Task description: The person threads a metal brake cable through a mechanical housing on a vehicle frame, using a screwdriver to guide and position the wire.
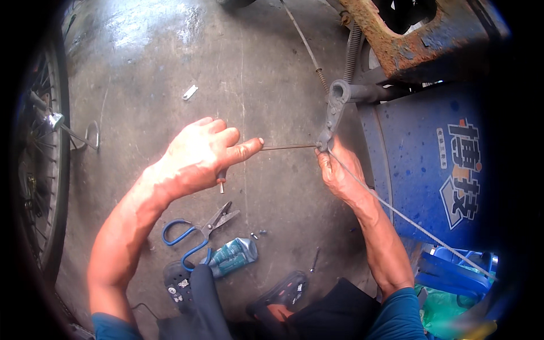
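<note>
My left hand [201, 150] is closed round the handle of what looks like a T-handle wrench [289, 147]. A short metal tip of the handle pokes out below my fist, and the index finger points along the thin shaft. That shaft runs level to the lower end of a grey metal lever arm [333, 116]. My right hand [344, 170] grips this lower end from behind, thumb at the front; its other fingers are partly hidden. From the same spot a steel cable [408, 218] stretches down to the right, passing over my right forearm.
On the concrete floor lie blue-handled scissors [205, 229], a crumpled teal packet [233, 256], a bolt [315, 259] and a small white piece [190, 92]. A spoked wheel [56, 153] stands left. At right are a blue panel [411, 153], a rusty frame [396, 51] and a spring [352, 54].
</note>
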A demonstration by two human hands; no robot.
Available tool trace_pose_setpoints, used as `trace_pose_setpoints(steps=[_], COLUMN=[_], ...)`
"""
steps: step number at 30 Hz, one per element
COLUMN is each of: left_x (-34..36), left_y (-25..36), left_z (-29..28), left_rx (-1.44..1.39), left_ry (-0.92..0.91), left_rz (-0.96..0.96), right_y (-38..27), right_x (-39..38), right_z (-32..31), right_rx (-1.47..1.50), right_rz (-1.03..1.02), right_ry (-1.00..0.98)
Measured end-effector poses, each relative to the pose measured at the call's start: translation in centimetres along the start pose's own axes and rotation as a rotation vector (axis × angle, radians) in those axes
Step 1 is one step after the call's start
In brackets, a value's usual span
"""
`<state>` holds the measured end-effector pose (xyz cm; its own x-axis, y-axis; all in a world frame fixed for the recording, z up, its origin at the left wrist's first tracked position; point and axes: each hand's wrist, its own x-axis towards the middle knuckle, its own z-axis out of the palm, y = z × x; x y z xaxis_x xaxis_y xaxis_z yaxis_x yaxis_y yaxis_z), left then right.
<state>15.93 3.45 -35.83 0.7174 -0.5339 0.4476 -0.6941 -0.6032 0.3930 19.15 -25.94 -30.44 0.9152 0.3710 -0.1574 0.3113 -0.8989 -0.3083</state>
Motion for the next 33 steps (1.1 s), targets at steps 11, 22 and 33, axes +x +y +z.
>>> trace_pose_setpoints(steps=[11,22,33], left_x=[-0.2,-0.7,0.7], left_y=[-0.8,-0.4,-0.2], left_z=[0.8,1.8,0.3], left_rx=[-0.363,-0.488,-1.735], left_ry=[0.082,0.028,-0.087], left_rz=[-0.067,-0.235,-1.042], right_y=[0.4,0.6,0.8], right_x=[0.4,0.3,0.2], right_z=[-0.2,0.0,0.9], right_rx=[0.0,0.032,0.066], right_rz=[0.004,-0.054,-0.073], right_ry=[-0.067,0.001,0.02])
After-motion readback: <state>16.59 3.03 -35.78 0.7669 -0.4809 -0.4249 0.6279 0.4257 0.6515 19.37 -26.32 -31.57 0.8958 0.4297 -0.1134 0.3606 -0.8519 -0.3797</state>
